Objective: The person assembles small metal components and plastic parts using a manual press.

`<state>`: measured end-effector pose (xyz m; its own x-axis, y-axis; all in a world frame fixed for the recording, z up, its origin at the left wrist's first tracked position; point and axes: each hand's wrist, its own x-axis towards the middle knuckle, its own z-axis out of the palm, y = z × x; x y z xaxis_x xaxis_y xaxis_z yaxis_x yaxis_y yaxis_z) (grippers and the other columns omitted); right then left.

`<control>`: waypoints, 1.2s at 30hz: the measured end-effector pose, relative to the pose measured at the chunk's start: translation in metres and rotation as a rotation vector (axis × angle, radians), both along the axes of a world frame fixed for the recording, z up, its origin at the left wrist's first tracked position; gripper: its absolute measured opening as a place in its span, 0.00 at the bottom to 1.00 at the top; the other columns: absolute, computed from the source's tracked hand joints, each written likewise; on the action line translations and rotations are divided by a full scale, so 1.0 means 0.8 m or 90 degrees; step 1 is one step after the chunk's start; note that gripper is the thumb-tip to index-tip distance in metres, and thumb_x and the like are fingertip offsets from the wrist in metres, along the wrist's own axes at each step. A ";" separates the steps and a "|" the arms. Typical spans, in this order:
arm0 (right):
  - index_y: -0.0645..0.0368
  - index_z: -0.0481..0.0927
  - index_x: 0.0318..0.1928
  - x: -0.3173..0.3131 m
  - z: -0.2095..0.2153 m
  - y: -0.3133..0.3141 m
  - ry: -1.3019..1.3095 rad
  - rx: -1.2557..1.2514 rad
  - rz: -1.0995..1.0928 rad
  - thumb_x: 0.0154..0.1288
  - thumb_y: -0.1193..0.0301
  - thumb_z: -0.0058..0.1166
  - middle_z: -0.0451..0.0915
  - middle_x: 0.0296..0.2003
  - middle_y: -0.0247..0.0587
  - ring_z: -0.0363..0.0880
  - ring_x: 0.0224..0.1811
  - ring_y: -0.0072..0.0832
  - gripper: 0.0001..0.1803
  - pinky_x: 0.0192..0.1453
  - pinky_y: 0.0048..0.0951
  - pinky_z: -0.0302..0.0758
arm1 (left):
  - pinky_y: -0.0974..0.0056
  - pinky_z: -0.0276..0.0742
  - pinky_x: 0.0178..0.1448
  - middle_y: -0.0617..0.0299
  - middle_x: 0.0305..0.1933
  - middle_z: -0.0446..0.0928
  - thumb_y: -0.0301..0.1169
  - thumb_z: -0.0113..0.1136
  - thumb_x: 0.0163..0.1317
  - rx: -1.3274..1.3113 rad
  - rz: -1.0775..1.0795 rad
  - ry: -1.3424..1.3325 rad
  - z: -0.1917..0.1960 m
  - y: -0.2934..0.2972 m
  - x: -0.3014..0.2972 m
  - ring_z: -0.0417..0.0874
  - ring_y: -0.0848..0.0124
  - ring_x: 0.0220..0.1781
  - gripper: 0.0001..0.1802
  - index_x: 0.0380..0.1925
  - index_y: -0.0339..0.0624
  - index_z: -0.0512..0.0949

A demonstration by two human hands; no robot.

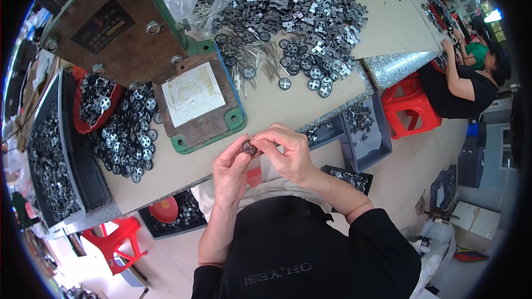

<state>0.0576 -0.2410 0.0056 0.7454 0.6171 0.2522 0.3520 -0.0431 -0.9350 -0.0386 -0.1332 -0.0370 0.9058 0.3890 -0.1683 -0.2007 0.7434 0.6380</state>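
Close in front of my body, above the table's near edge, both hands meet at a small black toy wheel (249,148) with a spoked face. My left hand (230,173) pinches it between thumb and fingers. From the other side my right hand (287,154) has its thumb and forefinger pressed together at the wheel's right edge; anything thin between those fingertips is hidden. Just beyond them stands a green-edged press (235,119) with a pale plate (193,94) on its base. Loose wheels (316,72), thin metal pins (256,58) and a heap of metal clips (293,5) lie farther off.
More wheels (130,133) pile up left of the press, near a red bowl (113,112) and a dark bin (69,149). Grey trays (382,152) sit low on the right by a red stool (410,105). A co-worker (463,86) sits at the far right.
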 end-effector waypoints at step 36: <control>0.64 0.72 0.48 0.094 0.006 -0.051 0.443 0.075 0.098 0.61 0.76 0.52 0.75 0.32 0.35 0.77 0.33 0.22 0.14 0.34 0.20 0.74 | 0.66 0.76 0.51 0.51 0.50 0.74 0.24 0.55 0.60 -0.004 -0.068 0.066 0.021 0.004 0.001 0.79 0.64 0.47 0.20 0.53 0.33 0.69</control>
